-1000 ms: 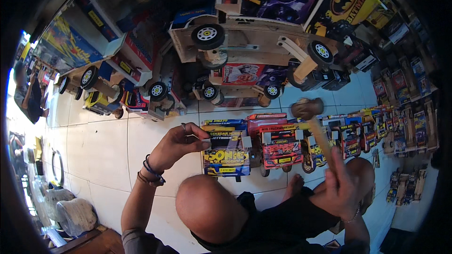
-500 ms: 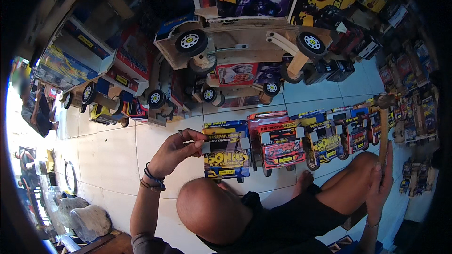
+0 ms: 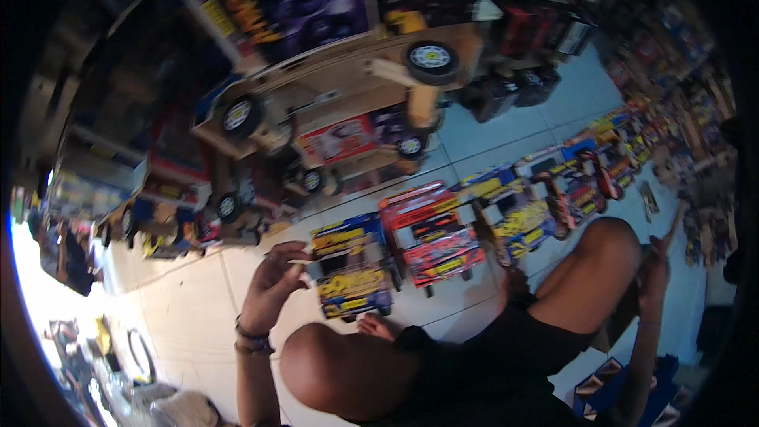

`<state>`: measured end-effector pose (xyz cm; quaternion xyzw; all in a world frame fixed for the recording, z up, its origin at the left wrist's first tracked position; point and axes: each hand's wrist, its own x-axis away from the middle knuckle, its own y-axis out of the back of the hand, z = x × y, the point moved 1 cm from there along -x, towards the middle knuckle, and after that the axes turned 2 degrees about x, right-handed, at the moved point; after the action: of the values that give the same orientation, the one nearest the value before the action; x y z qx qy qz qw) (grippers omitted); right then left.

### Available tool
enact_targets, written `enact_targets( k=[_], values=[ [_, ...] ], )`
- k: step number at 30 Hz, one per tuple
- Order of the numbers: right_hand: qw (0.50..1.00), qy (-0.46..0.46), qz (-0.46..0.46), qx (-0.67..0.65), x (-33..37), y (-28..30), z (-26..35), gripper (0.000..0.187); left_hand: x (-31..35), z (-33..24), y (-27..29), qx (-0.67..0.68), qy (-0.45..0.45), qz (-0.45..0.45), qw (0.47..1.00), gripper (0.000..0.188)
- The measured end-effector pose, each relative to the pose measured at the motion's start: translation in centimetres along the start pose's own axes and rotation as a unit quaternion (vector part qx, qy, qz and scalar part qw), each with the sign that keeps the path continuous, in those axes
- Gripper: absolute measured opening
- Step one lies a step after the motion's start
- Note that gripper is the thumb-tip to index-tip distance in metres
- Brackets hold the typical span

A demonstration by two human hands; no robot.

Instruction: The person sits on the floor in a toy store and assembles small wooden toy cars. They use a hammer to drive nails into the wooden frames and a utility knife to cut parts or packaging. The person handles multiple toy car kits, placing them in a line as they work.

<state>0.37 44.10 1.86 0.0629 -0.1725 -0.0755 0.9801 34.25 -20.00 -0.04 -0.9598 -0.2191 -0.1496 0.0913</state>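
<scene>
Floor made of white square tiles [image 3: 178, 289] is taken up in the middle by a row of toy trucks. At the left end of the row, a boxy blue and yellow toy truck [image 3: 352, 285] is set down with its front turned to the person. The bare left hand [image 3: 269, 289] is held at that truck's left edge. Its fingers are bent, with 2 tips brought near each other, beside a small grey square flap [image 3: 313, 270] on the truck. The spot is blurred, so it cannot be told if the flap is pinched. 2 dark bands [image 3: 253, 340] are worn on the left wrist.

By the bent right knee [image 3: 609, 249], a long pale wooden handle [image 3: 676, 225] is gripped in the bare right hand [image 3: 653, 273], with the fingers curled around it. The handle's far end is lost in the blur.

Just to the right of the first truck, a boxy red and black toy truck [image 3: 435, 241] is seen. Behind the row, a big pale wooden toy truck with black wheels [image 3: 348, 79] can be seen.
</scene>
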Motion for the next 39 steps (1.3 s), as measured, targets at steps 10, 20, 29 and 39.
enact_targets(
  k=[10, 20, 29, 39],
  values=[
    [0.856, 0.011, -0.266, 0.442, 1.8, 13.9, -16.2, 0.051, -0.9, -4.7, -2.5, -0.243, -0.188, -0.151, 0.940, 0.024],
    [0.802, 0.018, -0.299, 0.518, 6.3, 11.5, -12.6, 0.040, -3.7, -10.7, -4.8, -0.422, -0.254, 0.180, 0.852, 0.020],
    [0.816, -0.084, -0.068, 0.568, -1.8, 17.1, -5.4, 0.056, -3.1, -16.5, -18.9, -0.369, -0.470, 0.378, 0.707, 0.021],
    [0.831, -0.144, -0.140, 0.519, -15.4, 28.7, -10.5, 0.080, -6.3, -14.7, -30.9, -0.394, -0.344, 0.348, 0.778, 0.024]
  ],
)
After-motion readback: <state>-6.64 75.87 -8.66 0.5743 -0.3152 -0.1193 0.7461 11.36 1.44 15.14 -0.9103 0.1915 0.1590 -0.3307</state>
